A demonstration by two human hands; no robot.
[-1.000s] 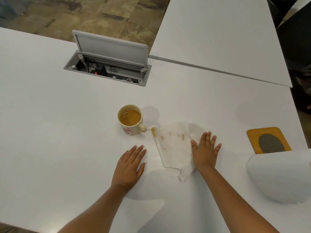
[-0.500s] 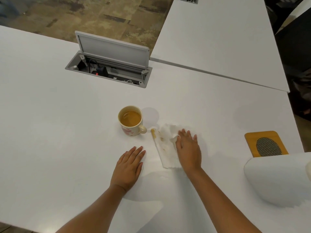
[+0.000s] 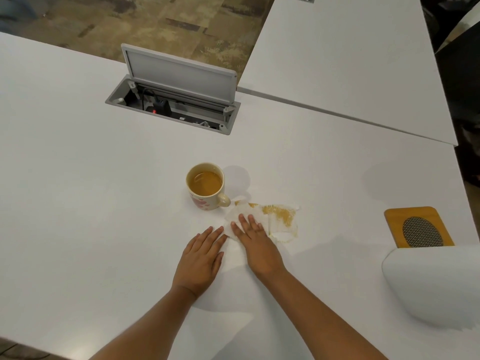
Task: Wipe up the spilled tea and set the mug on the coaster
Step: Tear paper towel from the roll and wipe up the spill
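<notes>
Mug (image 3: 206, 187): stood upright on the white table (image 3: 78, 178), holding tea, well apart from the coaster (image 3: 418, 227).
Napkin (image 3: 270, 219): lay just beside the mug, tea-stained.
Right hand (image 3: 255, 242): pressed flat on the napkin, fingers straight.
Left hand (image 3: 201, 258): rested flat on the table, gripping nothing.

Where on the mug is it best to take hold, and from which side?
Probably by the handle: the mug stands upright, nearly full of tea, and its handle points right toward the tissue. The right hand, now pressing flat there, is closest; come from the right, keeping it level.
</notes>
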